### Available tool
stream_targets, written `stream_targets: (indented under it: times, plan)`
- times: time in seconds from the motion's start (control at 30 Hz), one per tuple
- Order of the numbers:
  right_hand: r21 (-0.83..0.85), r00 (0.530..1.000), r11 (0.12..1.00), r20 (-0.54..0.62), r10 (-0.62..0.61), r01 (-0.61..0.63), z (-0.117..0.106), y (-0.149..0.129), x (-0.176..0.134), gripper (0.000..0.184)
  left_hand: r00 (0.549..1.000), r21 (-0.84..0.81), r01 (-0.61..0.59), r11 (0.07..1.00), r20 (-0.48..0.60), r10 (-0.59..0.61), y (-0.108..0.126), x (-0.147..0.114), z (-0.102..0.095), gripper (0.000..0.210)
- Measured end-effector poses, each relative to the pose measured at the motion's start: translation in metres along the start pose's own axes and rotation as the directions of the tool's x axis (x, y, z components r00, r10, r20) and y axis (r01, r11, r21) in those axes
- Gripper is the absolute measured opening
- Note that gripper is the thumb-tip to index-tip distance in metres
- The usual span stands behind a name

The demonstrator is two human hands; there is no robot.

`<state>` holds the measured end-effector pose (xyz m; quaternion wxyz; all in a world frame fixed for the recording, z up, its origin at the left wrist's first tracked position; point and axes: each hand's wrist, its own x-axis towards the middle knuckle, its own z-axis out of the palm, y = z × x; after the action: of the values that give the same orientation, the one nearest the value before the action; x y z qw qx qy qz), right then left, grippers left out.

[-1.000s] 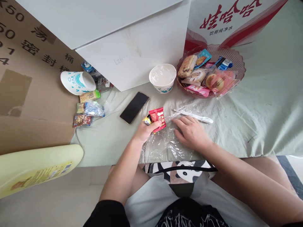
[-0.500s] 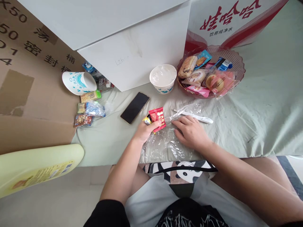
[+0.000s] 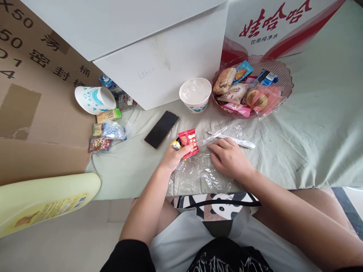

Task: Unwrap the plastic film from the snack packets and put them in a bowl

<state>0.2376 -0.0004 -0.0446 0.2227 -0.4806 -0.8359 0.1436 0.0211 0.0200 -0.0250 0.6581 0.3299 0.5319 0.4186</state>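
My left hand (image 3: 170, 158) pinches a small red snack packet (image 3: 189, 142) with gold lettering, thumb on top. A yellow and black packet (image 3: 177, 144) pokes out behind the red one in the same hand. Crumpled clear plastic film (image 3: 202, 174) lies on the cloth under and between my hands. My right hand (image 3: 231, 158) rests on the cloth at the film's right side, palm down, fingers loosely bent and apart, with nothing visibly held. Just beyond its fingers lies a slim white knife-like tool (image 3: 241, 141), part of it under the film.
Behind my hands are a black phone (image 3: 162, 129), a white paper bowl (image 3: 195, 95) and a pink glass bowl (image 3: 287, 77) of wrapped snacks. At left, a tipped paper bowl (image 3: 95, 99) and several packets (image 3: 100, 144) lie by a cardboard box (image 3: 51, 113). White boxes (image 3: 170, 64) stand behind.
My right hand has shifted very slightly to the right over the film. The left hand and its packets stay in place.
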Motion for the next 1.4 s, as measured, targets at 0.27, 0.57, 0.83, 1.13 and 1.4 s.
stream_targets:
  times: [0.27, 0.57, 0.83, 1.13, 1.4]
  plan:
    - [0.01, 1.0, 1.0, -0.003, -0.004, 0.004, -0.0047, 0.0017, 0.0017, 0.026, 1.0, -0.002, -0.003, 1.0, 0.017, 0.003, -0.001, 0.0007, -0.0011, 0.05]
    - [-0.015, 1.0, 1.0, -0.004, -0.004, 0.004, -0.004, -0.0001, 0.0011, 0.023, 1.0, 0.001, -0.009, 1.0, -0.002, 0.009, -0.0005, 0.0009, -0.0008, 0.047]
    - [-0.005, 0.999, 1.0, -0.04, 0.01, -0.01, -0.0043, 0.002, 0.0014, 0.018, 1.0, -0.011, -0.006, 1.0, 0.011, 0.006, -0.0008, 0.0008, -0.0009, 0.048]
    - [-0.005, 0.999, 0.999, -0.01, 0.035, -0.035, -0.0054, 0.0052, 0.0015, 0.025, 1.0, 0.004, -0.008, 1.0, 0.023, 0.008, -0.0008, 0.001, -0.0017, 0.048]
    - [-0.052, 0.997, 0.996, -0.03, 0.074, -0.075, -0.0057, 0.0033, 0.002, 0.028, 1.0, 0.002, -0.008, 1.0, 0.0, 0.008, -0.0016, 0.0014, -0.0008, 0.048]
